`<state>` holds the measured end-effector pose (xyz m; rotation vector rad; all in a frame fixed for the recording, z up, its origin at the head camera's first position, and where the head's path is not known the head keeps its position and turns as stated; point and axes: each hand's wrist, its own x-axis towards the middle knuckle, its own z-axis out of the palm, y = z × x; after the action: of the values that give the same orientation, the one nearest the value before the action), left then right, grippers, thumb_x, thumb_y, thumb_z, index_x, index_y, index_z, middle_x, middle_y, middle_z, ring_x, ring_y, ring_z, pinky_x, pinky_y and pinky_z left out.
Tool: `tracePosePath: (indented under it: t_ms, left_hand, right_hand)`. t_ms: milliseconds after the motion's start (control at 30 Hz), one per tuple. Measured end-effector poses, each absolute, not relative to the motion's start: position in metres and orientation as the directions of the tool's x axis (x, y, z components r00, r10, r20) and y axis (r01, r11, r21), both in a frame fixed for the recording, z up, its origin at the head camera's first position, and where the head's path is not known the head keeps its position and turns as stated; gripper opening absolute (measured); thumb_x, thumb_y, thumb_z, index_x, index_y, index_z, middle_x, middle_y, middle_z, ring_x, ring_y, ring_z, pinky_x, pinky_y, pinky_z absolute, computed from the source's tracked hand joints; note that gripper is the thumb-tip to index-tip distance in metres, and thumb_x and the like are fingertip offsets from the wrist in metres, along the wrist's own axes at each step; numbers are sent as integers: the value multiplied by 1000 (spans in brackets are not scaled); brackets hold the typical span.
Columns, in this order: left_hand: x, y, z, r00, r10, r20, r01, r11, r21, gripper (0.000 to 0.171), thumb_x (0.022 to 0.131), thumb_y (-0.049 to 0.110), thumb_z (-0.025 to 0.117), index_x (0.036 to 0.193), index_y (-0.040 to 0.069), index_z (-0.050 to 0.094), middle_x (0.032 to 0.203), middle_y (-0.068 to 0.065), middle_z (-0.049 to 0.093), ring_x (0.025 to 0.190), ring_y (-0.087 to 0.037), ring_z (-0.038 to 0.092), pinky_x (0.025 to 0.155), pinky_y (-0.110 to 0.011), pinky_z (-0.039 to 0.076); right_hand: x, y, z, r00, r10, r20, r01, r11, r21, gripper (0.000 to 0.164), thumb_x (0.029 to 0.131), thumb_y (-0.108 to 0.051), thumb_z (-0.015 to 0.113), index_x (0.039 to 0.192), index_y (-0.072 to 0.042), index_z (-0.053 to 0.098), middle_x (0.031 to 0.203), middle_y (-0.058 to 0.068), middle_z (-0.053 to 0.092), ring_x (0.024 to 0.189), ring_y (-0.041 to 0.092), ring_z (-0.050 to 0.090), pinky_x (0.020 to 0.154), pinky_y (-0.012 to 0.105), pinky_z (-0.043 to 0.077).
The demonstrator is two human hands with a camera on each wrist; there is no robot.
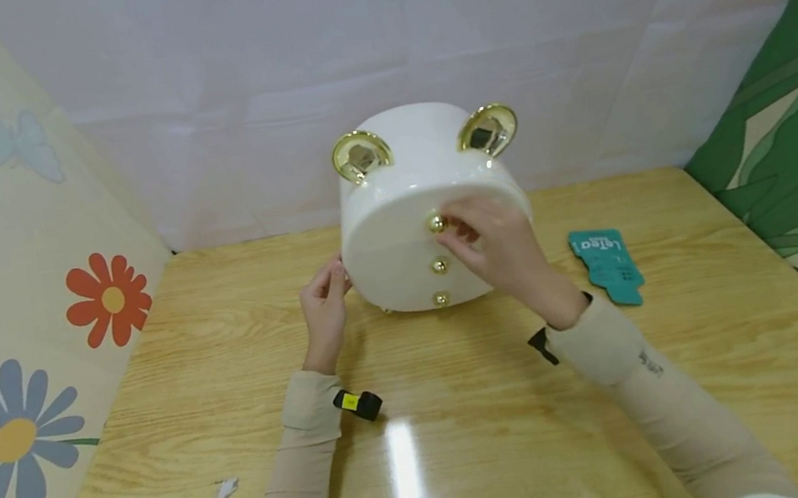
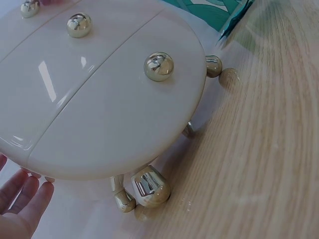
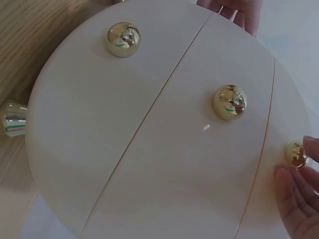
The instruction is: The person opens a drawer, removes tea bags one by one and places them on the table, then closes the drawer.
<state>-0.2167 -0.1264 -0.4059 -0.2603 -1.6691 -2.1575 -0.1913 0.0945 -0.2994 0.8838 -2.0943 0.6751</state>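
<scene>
White round drawer box (image 1: 393, 245) stands on worktop (image 1: 480, 406) | right hand (image 1: 500, 244): thumb and fingers pinch top gold knob (image 1: 437, 224) | left hand (image 1: 324, 313): fingers loosely extended at box's left edge | three drawers (image 3: 199, 149) look flush, none pulled out yet

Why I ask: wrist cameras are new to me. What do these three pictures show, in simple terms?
There is no machine: the left grip and right grip are a person's bare hands. The wide picture comes from a head-worn camera looking down; the other two come from cameras on each wrist, showing the work close up. On the wooden table stands a white rounded cabinet with gold knobs and gold ears; a teal card lies to its right. The right grip pinches the top knob. The left grip's fingers touch the cabinet's left edge.
</scene>
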Motion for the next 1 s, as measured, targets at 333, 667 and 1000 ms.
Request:
tracePosePath:
  t_ms: [333,667,1000]
  left_hand:
    - [-216,-127,-405,-901,-180,395,426,-192,884,32,94,11,48,113,-15,55,116,-23,56,98,-14,58,83,-30,52]
    - [-216,-128,-405,-906,-182,383,414,-180,892,33,94,12,48,113,-14,55,117,-22,56,98,-14,58,82,-28,52]
    - [-216,-128,-405,-906,-183,382,413,-184,892,33,94,11,48,113,-14,55,115,-21,57,98,-14,58,82,-28,52]
  right_hand:
    - [-182,95,-315,-443,-368,818,-781,606,-150,17,72,-1,71,85,5,62,70,13,60,58,18,57,49,27,53]
    - [-182,92,-335,-472,-440,764,-781,611,-130,20,69,-2,74,84,4,62,78,15,63,62,23,58,51,29,54]
    - [-186,92,-348,-470,-533,704,-712,700,55,25,72,-10,74,89,2,61,86,13,61,72,25,58,58,34,55]
